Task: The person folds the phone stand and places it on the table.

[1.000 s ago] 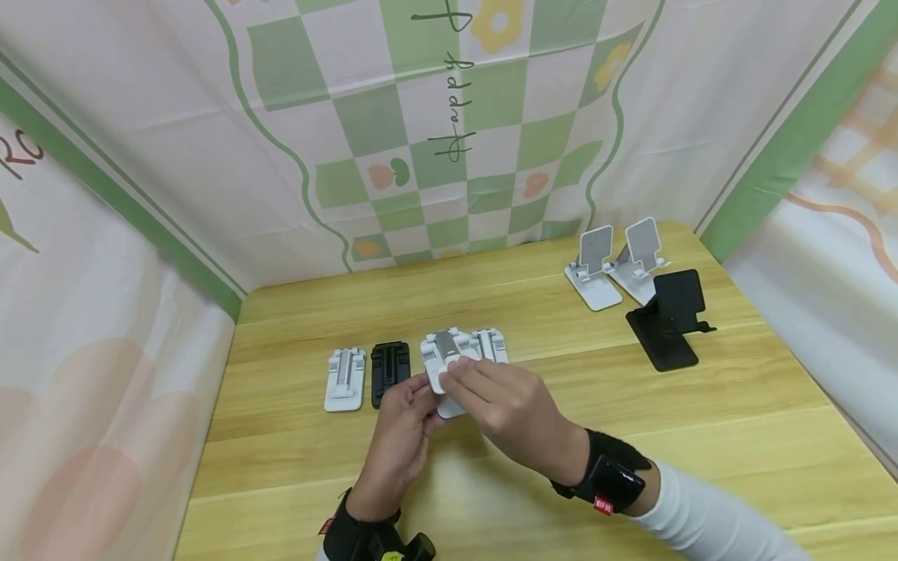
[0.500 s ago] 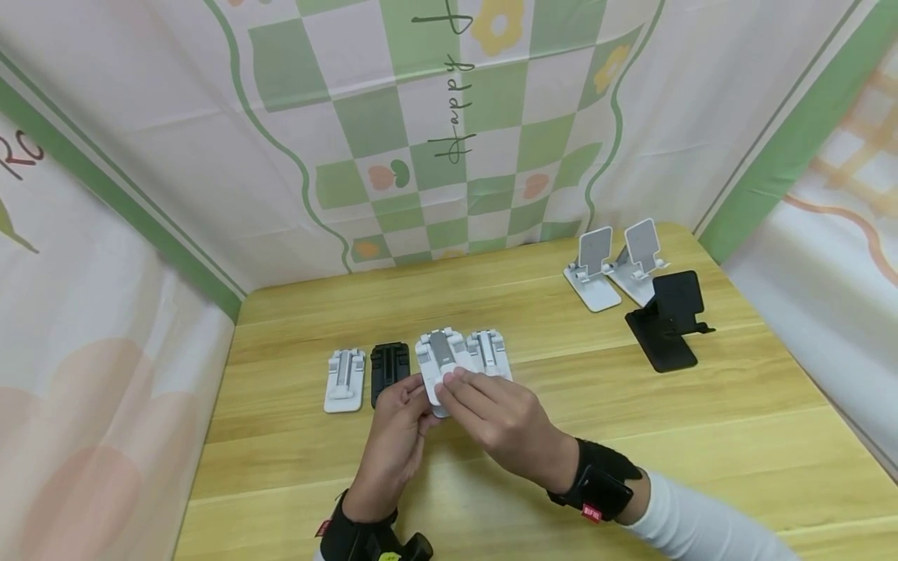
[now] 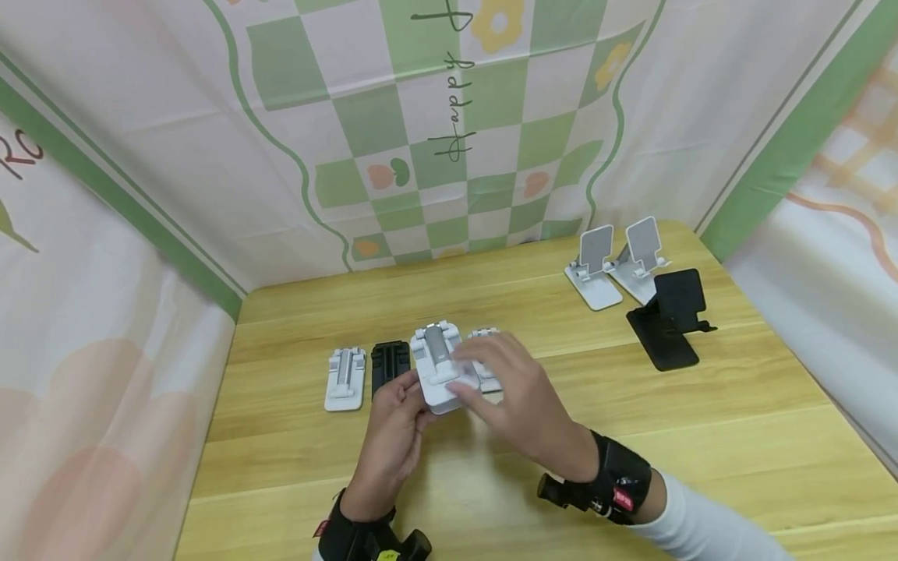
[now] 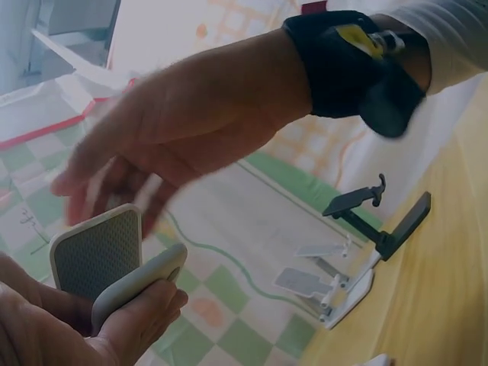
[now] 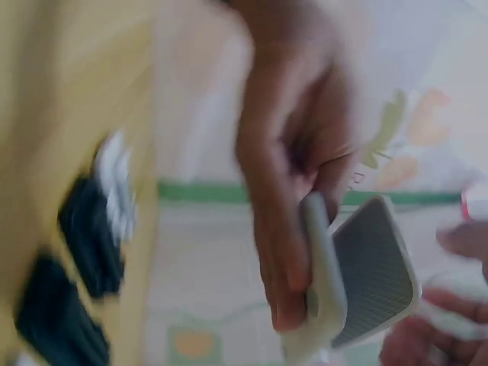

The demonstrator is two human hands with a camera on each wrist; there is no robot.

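Printed cloth (image 3: pixel 438 175) rose like a wall behind the table (image 3: pixel 737 436), with "Happy" (image 3: pixel 456 109) running sideways up its green-and-white checks and another stroke cut off by the top of the view. On the left-hand cloth (image 3: pixel 105 312), red letters (image 3: pixel 24 148) read "RO". Small red tags showed on both wristbands, the one on the right wristband (image 3: pixel 613 475) bearing marks too small to read.

Wood-grain tabletop met the cloth along its back edge; its left and right edges ran toward the viewer. Bare room lay between the back edge and the row of folded stands, and a wider stretch lay between that row and the upright stands near the right edge.

At the row's left sat a folded white stand (image 3: pixel 345 382), then a folded black stand (image 3: pixel 390 362), its lower end partly covered by the left hand (image 3: pixel 398 425). That hand's fingers were curled round one side of a white phone stand (image 3: pixel 435 374), raised off the table, its two plates spread apart. The right hand (image 3: pixel 529 401) was beside it, thumb and fingers parted and blurred, gripping nothing; whether they touched the plate could not be told. It blocked much of another folded white stand (image 3: pixel 482 333). Farther right, two upright white stands (image 3: pixel 596 248) with grey pads stood behind an upright black stand (image 3: pixel 679 300).
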